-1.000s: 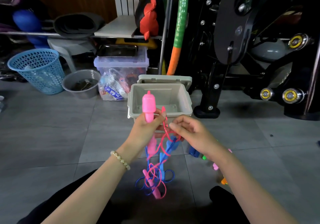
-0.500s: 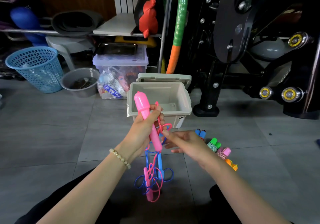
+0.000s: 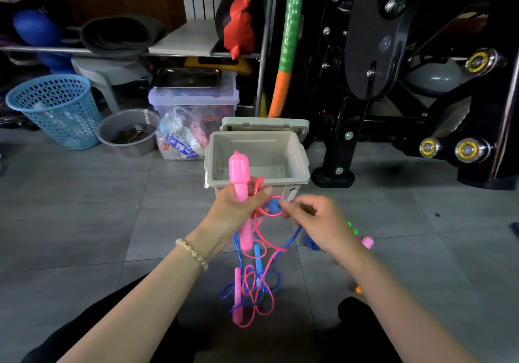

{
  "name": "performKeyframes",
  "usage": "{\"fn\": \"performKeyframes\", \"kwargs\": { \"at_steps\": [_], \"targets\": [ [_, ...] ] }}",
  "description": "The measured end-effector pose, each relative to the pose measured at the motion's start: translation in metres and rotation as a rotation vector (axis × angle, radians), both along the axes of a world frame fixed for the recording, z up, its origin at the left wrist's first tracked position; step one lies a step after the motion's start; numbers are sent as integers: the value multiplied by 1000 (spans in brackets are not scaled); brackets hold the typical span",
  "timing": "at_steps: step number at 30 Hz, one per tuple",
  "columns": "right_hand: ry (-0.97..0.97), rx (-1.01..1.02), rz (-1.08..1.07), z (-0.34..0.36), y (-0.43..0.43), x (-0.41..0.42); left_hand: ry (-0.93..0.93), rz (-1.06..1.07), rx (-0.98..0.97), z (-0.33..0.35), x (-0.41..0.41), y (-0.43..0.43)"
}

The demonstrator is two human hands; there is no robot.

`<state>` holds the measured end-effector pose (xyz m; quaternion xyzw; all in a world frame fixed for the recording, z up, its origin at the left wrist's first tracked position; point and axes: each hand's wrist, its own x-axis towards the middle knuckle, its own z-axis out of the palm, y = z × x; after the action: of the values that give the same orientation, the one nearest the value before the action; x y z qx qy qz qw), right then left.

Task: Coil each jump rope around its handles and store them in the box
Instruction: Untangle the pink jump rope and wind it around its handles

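Pink plastic jump-rope handle (image 3: 239, 171) stands nearly upright at frame centre. The left hand (image 3: 233, 214) grips it, fingers (image 3: 262, 194) curled round its narrow shaft, and the bulbous end projects above the fist in front of the box. A pink cord (image 3: 262, 239) leaves this hand, forms a small loop between the two hands, then drops in slack loops. The right hand (image 3: 320, 222), just right of centre, pinches that loop between thumb and fingertips, with the remaining fingers curled in. A blue object (image 3: 272, 206) shows through the loop beside the right fingertips. It appears to be a blue handle, though motion blur prevents confirmation.

Below the hands, the second pink handle (image 3: 237, 292) sits among tangled pink cord and a blue jump rope (image 3: 276, 281), over the grey tiled floor (image 3: 84, 208). Contact with the floor cannot be determined.

The beige box (image 3: 299, 152) stands open on the floor directly behind the hands, its lid (image 3: 264, 124) propped behind it. Small coloured bundles (image 3: 368, 242) lie on the floor at lower right, partly hidden by the right forearm.

A beaded bracelet (image 3: 192, 253) circles the left wrist. At mid-left stand a blue perforated basket (image 3: 56, 110) and a grey basin (image 3: 126, 132) beside it. A clear storage bin (image 3: 193, 101) stands between the basin and the box.
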<state>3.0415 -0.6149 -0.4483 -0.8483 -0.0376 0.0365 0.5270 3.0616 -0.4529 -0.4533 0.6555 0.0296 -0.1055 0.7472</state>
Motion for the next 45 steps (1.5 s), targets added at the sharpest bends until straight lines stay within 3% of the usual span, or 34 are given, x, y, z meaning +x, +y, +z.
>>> {"fn": "performKeyframes", "kwargs": {
  "at_steps": [3,7,11,13,17,23,27,31,37,42,45],
  "targets": [
    [-89,62,-9,0,-3,1,4,-34,22,-1,-4,-4],
    [-46,51,-53,-4,-4,4,19,28,42,0,-4,-7],
    [-97,-198,51,-8,-3,1,-102,56,331,-10,-4,-5],
    [-178,-229,122,-6,0,-2,-155,70,427,-11,-5,-5],
    [-193,-97,-28,-7,0,0,-190,105,453,-6,-2,-2],
    [-208,-53,1,-5,3,-2,198,30,201,-12,-2,-9],
    [-134,117,-41,-4,2,1,277,-24,40,-10,-5,-13],
    [-79,245,-63,-1,2,0,237,5,-69,-9,-4,-15],
    [-26,221,-37,-11,2,1,1,85,178,-11,-2,-8],
    [-3,580,-280,8,-10,4,-81,308,246,-14,11,11],
    [-61,598,-427,12,-19,5,-101,366,286,-17,14,20]
  ]
}}
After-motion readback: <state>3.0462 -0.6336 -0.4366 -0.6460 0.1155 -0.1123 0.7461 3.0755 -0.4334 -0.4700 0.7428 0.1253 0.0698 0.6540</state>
